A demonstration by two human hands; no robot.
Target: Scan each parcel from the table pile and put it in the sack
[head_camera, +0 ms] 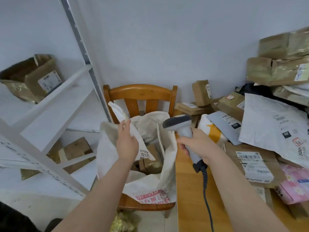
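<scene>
White sack [115,148] with red lettering, grey-and-white scanner [179,126], honey-brown chair [142,91], pink floral parcel [296,185]

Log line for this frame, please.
phase: bagging | left hand: holds parcel over sack | right hand: grips scanner | sack: on chair, boxes inside | pile: on table

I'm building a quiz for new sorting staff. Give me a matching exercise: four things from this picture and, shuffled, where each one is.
Things:
1 scanner
2 sack
3 white mailer
4 open carton

Places:
A on the chair
B on the shelf
C in the right hand
D in the left hand

Pairs: 1-C; 2-A; 3-D; 4-B
</scene>
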